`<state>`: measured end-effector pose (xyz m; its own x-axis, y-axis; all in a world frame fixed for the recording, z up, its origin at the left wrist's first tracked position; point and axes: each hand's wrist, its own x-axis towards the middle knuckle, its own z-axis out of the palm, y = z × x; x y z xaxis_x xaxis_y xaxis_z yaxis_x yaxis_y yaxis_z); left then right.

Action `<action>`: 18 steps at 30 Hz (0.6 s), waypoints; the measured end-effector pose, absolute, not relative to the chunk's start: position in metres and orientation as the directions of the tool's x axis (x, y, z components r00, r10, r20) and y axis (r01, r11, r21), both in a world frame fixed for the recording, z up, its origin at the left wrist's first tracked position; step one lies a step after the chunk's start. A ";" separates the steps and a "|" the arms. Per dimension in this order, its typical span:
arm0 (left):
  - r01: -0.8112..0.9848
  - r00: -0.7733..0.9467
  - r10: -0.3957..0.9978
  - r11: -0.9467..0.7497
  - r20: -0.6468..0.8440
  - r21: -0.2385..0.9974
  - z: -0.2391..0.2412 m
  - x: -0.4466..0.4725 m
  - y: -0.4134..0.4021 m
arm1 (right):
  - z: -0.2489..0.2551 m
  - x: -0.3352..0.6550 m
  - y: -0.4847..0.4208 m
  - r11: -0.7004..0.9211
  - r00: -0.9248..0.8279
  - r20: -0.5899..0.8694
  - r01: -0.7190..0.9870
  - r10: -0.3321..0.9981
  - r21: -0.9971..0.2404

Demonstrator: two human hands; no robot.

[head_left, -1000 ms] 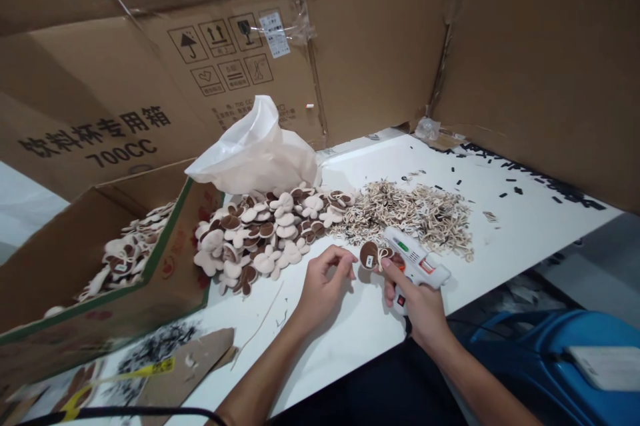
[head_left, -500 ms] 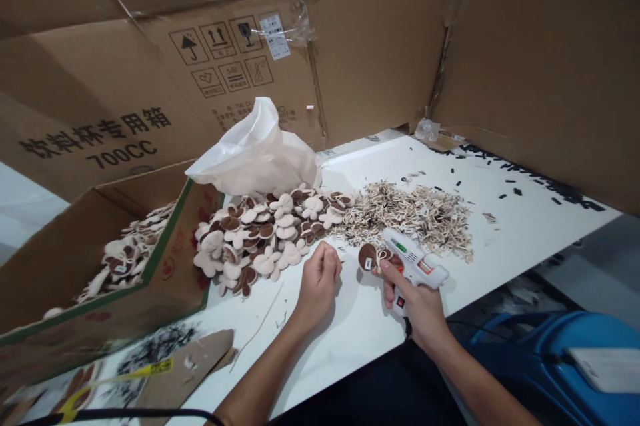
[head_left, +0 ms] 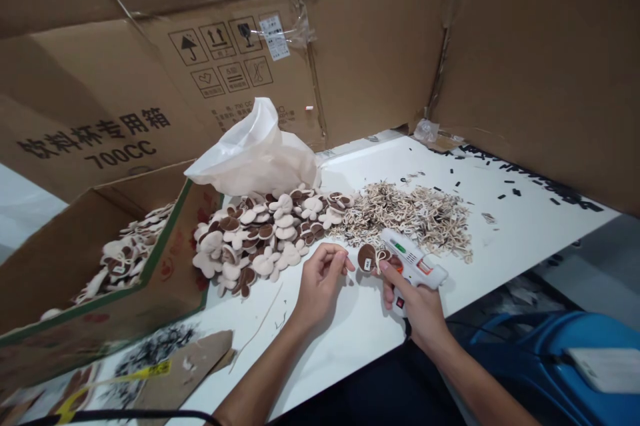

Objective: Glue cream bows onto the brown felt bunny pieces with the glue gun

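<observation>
My right hand (head_left: 417,299) grips a white glue gun (head_left: 413,265) by its handle, the nozzle pointing left. A round brown felt piece (head_left: 369,257) with a small string bow lies on the white table (head_left: 505,226) at the nozzle, and my right fingertip rests against it. My left hand (head_left: 320,279) hovers just left of that piece, fingers curled with thumb and forefinger pinched together; what they hold is too small to see. A heap of beige and brown felt pieces (head_left: 260,233) lies to the left.
A pile of small string bows (head_left: 420,213) lies behind the glue gun. A white plastic bag (head_left: 255,153) sits behind the felt heap. An open cardboard box (head_left: 100,279) with more felt pieces stands at left. Cardboard walls (head_left: 375,46) surround the table. Blue container (head_left: 550,359) at lower right.
My left hand closed into a fist and pulled back slightly, then reached toward the brown piece again with fingers pinched. The right hand and glue gun barely moved.
</observation>
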<state>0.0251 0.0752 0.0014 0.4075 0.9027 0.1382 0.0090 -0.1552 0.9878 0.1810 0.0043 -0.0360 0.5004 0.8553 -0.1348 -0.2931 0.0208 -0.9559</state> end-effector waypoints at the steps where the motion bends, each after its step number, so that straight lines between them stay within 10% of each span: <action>1: 0.017 0.402 0.905 -0.157 0.137 0.987 0.001 0.024 0.075 | -0.035 0.181 0.004 0.020 0.499 -0.132 -0.288 0.857 -0.957; 18: 0.033 0.299 0.927 -0.247 0.226 0.968 0.001 0.024 0.077 | -0.031 0.183 0.002 0.005 0.474 -0.129 -0.271 0.871 -0.963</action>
